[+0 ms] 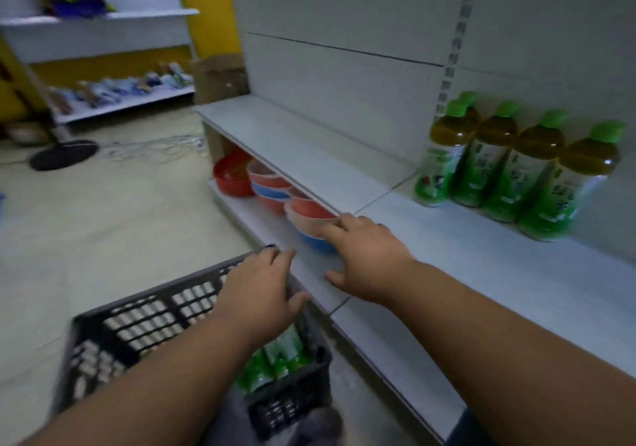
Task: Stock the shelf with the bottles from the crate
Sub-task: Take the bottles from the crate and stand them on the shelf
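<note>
Both my hands, left (pixel 261 294) and right (pixel 364 259), are open and empty; I should grab upright bottles (pixel 275 359) from the crate (pixel 137 328).

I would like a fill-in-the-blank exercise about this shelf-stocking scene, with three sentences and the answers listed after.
1. The tea bottles with green labels standing on the white metal shelf all have caps of the colour ____.
2. The black plastic crate stands on the ____.
3. Both the left hand and the right hand are open and hold ____.

Missing words: green; floor; nothing
</note>
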